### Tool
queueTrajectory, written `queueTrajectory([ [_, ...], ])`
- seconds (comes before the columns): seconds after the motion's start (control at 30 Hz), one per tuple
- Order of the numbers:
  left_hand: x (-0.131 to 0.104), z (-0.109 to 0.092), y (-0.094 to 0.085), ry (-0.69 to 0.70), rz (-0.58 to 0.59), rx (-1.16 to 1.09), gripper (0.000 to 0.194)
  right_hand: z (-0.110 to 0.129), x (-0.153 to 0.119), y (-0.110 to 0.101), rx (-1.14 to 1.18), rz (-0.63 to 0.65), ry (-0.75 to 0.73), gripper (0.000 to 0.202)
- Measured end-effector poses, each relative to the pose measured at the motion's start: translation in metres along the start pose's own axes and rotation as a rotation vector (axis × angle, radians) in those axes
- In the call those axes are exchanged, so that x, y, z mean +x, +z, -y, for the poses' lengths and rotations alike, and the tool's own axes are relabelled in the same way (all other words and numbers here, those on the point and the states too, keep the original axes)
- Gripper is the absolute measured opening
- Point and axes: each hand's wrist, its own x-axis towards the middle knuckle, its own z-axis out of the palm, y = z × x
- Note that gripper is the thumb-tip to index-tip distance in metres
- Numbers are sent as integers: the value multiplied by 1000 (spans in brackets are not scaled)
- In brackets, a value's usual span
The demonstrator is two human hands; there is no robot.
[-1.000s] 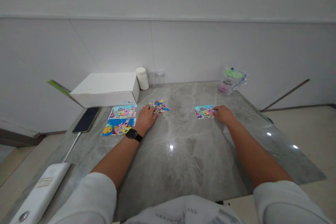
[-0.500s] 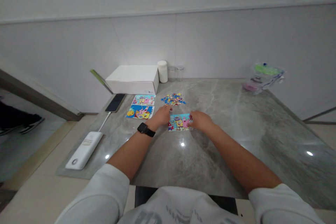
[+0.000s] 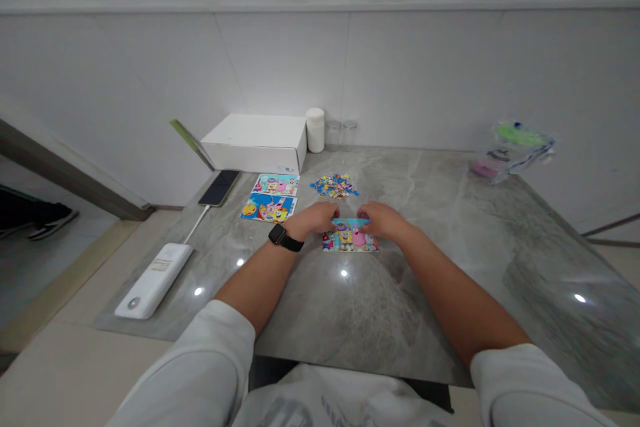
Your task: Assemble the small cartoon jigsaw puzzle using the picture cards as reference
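Observation:
A small cartoon picture card point(image 3: 345, 240) lies on the grey table in front of me. My left hand point(image 3: 320, 217) has its fingers curled at the card's upper left corner, a black watch on that wrist. At the upper right corner, my right hand point(image 3: 380, 220) bends its fingers onto the card in the same way. Just beyond the hands is a pile of small colourful puzzle pieces point(image 3: 334, 185). Two more cartoon cards lie to the left, a light blue card point(image 3: 276, 184) above a darker blue card point(image 3: 267, 208).
A white box point(image 3: 255, 143), a white bottle point(image 3: 315, 130) and two clear jars point(image 3: 341, 137) stand against the wall. On the left a phone point(image 3: 219, 188) is cabled to a white power bank point(image 3: 154, 280). A plastic bag point(image 3: 513, 150) sits at the back right. A person's shoe point(image 3: 54, 223) shows far left.
Both hands have moved inward along the card's upper edge, closer together, so its lower corners show more. The camera view has shifted slightly.

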Motion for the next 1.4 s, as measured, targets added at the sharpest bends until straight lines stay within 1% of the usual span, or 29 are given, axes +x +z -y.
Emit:
queueTrajectory([
  [0.1, 0, -1, -2, 31, 27, 24, 37, -2, -2, -1, 11, 34, -13, 35],
  [0.17, 1, 0, -3, 52, 71, 19, 38, -2, -2, -1, 14, 46, -15, 37],
  [0.27, 3, 2, -5, 78, 128, -29, 41, -2, -2, 1, 7, 43, 0, 39],
  [0.33, 4, 3, -6, 91, 131, -63, 42, -1, -2, 2, 3, 44, 1, 37],
  [0.37, 4, 4, -6, 97, 131, -76, 40, 0, -1, 3, 6, 36, -4, 34],
  [0.47, 5, 8, -7, 114, 132, -105, 24, 1, 2, 2, 55, -34, -6, 20],
  [0.53, 5, 11, -10, 124, 127, -140, 18, 1, 4, 0, 143, -54, 14, 14],
  [0.63, 2, 15, -17, 142, 121, -209, 18, -3, 4, -5, 338, 3, 12, 14],
  [0.7, -1, 17, -25, 171, 129, -246, 18, -7, 1, -10, 481, 55, -20, 17],
  [0.8, -8, 20, -38, 256, 155, -344, 21, -13, -7, -22, 714, 150, -75, 26],
  [0.9, -10, 21, -44, 318, 184, -478, 23, -16, -12, -29, 891, 210, -95, 37],
  [0.97, -8, 21, -41, 267, 165, -484, 22, -18, -11, -29, 915, 207, -64, 39],
  [1.03, -3, 21, -34, 182, 115, -422, 20, -18, -8, -25, 866, 197, -25, 37],
  [1.07, 0, 22, -30, 163, 101, -399, 19, -18, -7, -23, 842, 201, -17, 35],
  [1.13, 4, 23, -25, 192, 117, -420, 21, -20, -5, -20, 849, 227, -35, 35],
  [1.2, 6, 25, -21, 248, 158, -506, 24, -22, -5, -19, 916, 261, -70, 38],
  [1.27, 9, 26, -18, 244, 154, -523, 24, -25, -3, -16, 935, 266, -74, 40],
  [1.4, 12, 26, -11, 111, 34, -330, 18, -26, 4, -6, 707, 157, 30, 28],
])
